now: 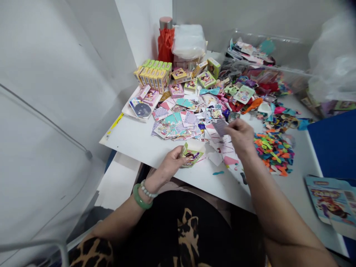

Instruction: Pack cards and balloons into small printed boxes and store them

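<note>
My left hand (172, 162), with a green bangle and a beaded bracelet at the wrist, holds a small green box (191, 157) with its flap up, near the table's front edge. My right hand (241, 134) pinches a greyish purple card (220, 127) over the pile of printed cards and stickers (178, 122). Right of that hand lies a heap of bright balloons (274, 150). A white card (215, 158) rests on the table between my hands.
Rows of small yellow and green boxes (154, 76) stand at the back left, near a red-wrapped bottle (165, 42). A clear bin (289, 70) of cards is at the back right. A flattened blue box (330, 202) lies at the right edge.
</note>
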`<state>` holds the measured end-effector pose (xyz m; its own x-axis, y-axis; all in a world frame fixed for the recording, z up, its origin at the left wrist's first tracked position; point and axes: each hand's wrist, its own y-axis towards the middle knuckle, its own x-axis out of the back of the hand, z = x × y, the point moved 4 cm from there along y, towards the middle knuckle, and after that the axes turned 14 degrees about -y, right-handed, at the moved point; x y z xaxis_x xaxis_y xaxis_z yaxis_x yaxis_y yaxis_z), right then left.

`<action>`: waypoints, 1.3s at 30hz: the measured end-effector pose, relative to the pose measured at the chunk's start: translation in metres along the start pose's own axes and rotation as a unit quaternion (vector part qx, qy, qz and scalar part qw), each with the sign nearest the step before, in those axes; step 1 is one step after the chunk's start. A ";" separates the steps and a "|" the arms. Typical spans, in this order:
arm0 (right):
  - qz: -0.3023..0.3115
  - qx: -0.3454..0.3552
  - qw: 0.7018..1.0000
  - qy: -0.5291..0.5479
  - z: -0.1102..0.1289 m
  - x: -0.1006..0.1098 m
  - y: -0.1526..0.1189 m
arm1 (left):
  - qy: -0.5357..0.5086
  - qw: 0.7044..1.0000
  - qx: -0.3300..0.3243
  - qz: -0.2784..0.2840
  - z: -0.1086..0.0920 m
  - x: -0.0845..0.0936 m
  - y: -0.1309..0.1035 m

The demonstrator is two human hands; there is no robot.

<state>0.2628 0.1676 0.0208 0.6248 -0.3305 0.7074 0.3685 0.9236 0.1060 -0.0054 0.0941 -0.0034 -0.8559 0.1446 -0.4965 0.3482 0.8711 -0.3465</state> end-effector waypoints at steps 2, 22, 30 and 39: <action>0.022 0.006 0.987 0.160 0.004 0.011 -0.007 | 0.004 1.000 0.000 0.005 0.000 -0.001 -0.001; 0.004 0.237 0.971 -0.023 0.044 0.029 -0.169 | -0.018 0.971 0.155 0.182 0.034 -0.010 -0.052; 0.008 0.273 0.958 -0.088 0.052 0.016 -0.176 | -0.024 0.983 0.105 0.146 0.030 -0.006 -0.050; 0.128 0.106 0.888 -0.429 -0.006 -0.009 -0.116 | -0.033 0.999 0.030 0.024 0.006 0.033 -0.036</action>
<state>0.2190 0.0620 -0.0021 -0.1191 0.0820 0.9895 0.0961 0.9929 -0.0707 -0.0440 0.0652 -0.0120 -0.8112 0.1527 -0.5645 0.4126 0.8335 -0.3674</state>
